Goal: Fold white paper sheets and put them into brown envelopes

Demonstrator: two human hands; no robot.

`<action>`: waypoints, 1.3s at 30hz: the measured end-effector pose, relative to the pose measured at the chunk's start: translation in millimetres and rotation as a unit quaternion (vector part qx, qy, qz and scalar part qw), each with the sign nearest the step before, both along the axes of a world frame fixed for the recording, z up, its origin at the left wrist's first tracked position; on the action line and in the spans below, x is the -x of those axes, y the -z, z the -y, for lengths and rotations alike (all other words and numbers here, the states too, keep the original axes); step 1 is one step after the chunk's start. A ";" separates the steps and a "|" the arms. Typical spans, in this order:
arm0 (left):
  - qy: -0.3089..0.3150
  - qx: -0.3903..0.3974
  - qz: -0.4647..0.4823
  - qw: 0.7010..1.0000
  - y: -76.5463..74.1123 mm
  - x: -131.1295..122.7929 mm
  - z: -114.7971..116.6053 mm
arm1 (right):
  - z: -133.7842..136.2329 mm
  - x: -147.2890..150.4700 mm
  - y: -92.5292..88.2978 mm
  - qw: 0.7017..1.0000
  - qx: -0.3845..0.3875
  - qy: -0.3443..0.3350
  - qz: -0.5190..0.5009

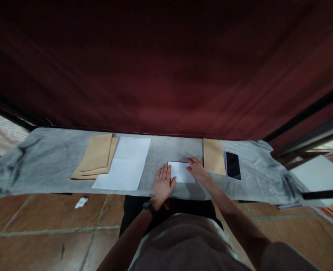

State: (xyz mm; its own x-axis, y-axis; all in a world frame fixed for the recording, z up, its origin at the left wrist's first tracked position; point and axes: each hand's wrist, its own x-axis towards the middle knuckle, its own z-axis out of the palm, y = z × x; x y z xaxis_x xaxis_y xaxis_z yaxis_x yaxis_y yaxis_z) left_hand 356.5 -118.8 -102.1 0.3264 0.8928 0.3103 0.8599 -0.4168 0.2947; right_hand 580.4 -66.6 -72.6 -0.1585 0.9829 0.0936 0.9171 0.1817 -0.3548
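Observation:
A small white folded paper (183, 173) lies on the grey cloth in front of me. My left hand (163, 182) rests flat at its left edge, fingers stretched out, a dark watch on the wrist. On the upper right corner of the paper lies my right hand (196, 168), its fingers spread. Further left are larger white sheets (127, 165) with a crease across them, beside several overlapping brown envelopes (97, 154). Just right of my right hand sits one more brown envelope (214, 156).
A phone (233, 165) lies right of the single envelope. The grey cloth (56, 162) covers a long narrow surface, with a dark red curtain (166, 82) behind it. A white board (320, 175) stands at far right. A crumpled white scrap (81, 202) is on the tiled floor.

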 end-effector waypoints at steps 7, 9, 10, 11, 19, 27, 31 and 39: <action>-0.035 0.046 0.205 0.977 -1.9 10.7 -15.6 | -9.3 -6.7 -41.3 0.994 -0.046 -0.024 -0.098; -0.062 0.050 0.265 0.961 -5.2 14.1 -25.0 | -5.6 -6.8 -54.7 0.981 -0.095 -0.036 -0.163; -0.073 0.048 0.285 0.955 -7.5 15.8 -29.2 | -1.5 -6.3 -58.4 0.975 -0.115 -0.041 -0.185; -0.082 0.043 0.297 0.950 -10.3 17.4 -32.5 | 4.2 -5.5 -59.5 0.971 -0.129 -0.046 -0.193; -0.008 0.033 0.155 0.987 -21.9 13.2 -18.1 | 76.4 -0.3 0.7 0.989 -0.089 -0.108 -0.051; 0.070 0.011 -0.067 0.995 -16.1 -5.2 2.5 | 80.7 6.7 0.9 0.992 -0.077 -0.078 -0.055; 0.064 0.017 -0.094 0.993 -17.7 -6.8 2.8 | 57.5 23.9 -3.2 0.993 -0.061 -0.094 -0.033; 0.031 0.033 -0.096 0.994 -14.4 -3.3 5.9 | 62.8 24.6 23.3 0.994 -0.086 -0.025 0.055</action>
